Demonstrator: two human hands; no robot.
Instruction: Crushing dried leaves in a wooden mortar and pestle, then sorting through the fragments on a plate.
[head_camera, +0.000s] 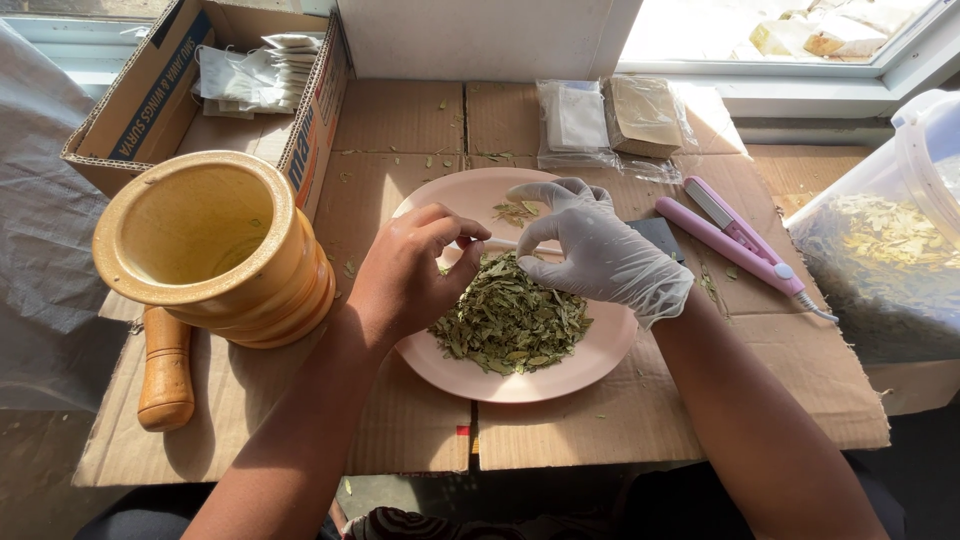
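Note:
A pink plate (600, 355) lies on flattened cardboard and carries a heap of dried green leaves (510, 320). My bare left hand (410, 275) hovers over the plate's left side, thumb and forefinger pinched on a small thin white thing I cannot make out. My right hand (600, 250), in a white glove, is over the plate's upper right, its fingertips pinched toward the same spot just above the leaves. A few loose leaves (515, 211) lie at the plate's far side.
A yellow wooden mortar (215, 250) stands at the left, its pestle (166, 372) lying beside it. Behind are a cardboard box of white sachets (255, 75) and clear packets (610, 120). A pink heat sealer (735, 240) and a plastic tub of leaves (885, 250) sit right.

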